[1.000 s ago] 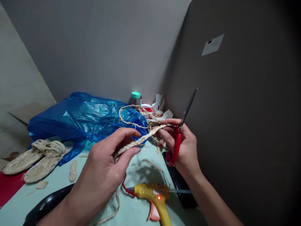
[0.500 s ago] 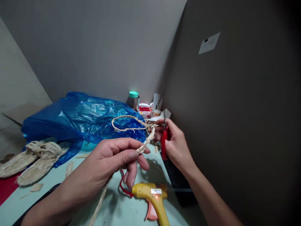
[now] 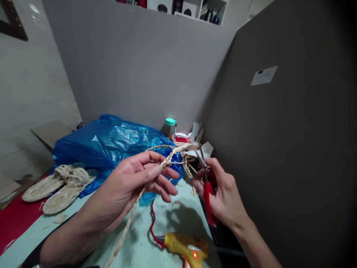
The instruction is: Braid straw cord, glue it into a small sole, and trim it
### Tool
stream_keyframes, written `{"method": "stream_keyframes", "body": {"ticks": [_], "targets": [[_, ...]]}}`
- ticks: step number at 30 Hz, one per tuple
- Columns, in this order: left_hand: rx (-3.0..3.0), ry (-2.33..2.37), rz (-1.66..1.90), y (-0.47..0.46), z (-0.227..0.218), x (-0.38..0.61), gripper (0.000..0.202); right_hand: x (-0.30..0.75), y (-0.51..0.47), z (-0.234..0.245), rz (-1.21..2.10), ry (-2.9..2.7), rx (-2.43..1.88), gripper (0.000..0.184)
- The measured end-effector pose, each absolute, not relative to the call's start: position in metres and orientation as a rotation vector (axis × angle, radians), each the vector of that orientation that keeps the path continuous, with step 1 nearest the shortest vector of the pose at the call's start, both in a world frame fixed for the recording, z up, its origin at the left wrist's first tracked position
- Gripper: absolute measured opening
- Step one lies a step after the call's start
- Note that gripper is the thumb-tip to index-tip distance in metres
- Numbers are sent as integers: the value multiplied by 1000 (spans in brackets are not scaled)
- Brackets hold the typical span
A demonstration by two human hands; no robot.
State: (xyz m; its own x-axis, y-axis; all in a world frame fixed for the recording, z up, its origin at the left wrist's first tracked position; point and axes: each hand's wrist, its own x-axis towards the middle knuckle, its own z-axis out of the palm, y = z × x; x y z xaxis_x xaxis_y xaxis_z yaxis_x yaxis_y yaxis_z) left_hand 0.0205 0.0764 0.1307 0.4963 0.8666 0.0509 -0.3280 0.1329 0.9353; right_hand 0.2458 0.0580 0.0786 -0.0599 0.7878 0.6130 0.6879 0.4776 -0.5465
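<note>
Between thumb and fingers, my left hand (image 3: 147, 176) pinches a braided straw cord (image 3: 126, 225). One length of it trails down toward the bottom edge, and its upper part reaches up and right toward the scissors. My right hand (image 3: 223, 191) grips red-handled scissors (image 3: 208, 197), blades pointing up and slightly parted near the cord's upper end. Whether the blades touch the cord I cannot tell. Below both hands, a yellow glue gun (image 3: 181, 245) lies on the table with its red light lit. A red cord (image 3: 152, 219) rests by its nozzle.
A blue plastic bag (image 3: 117, 137) spreads across the back left. Two woven straw slippers (image 3: 65, 195) lie at the left. A bottle with a turquoise lid (image 3: 170, 126) and a red-and-white packet (image 3: 181, 139) stand behind. A dark panel (image 3: 295, 149) closes off the right side.
The view has tilted up, bringing shelves into sight. My right hand has drawn away from the cord and the scissor blades have parted. My left hand still pinches the cord.
</note>
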Motion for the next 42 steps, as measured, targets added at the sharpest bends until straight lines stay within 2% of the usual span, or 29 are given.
{"method": "stream_keyframes", "body": {"ticks": [3, 9, 16, 20, 27, 35, 42], "targets": [[1182, 635, 1020, 77, 130, 16, 6, 241, 52, 81, -22, -1962, -1273, 22], [1345, 684, 997, 73, 127, 17, 10, 235, 48, 80, -172, -2079, -1298, 35], [1373, 698, 959, 68, 124, 22, 8, 232, 45, 80, -557, -2123, -1260, 48], [1376, 730, 949, 68, 126, 22, 8, 230, 47, 80, -656, -2114, -1213, 52], [1538, 804, 953, 67, 131, 21, 7, 228, 45, 78, -398, -2153, -1250, 35], [1668, 802, 962, 65, 139, 18, 15, 230, 49, 72, -202, -2182, -1236, 32], [1618, 824, 911, 71, 133, 17, 10, 231, 58, 60, -65, -2166, -1186, 12]]}}
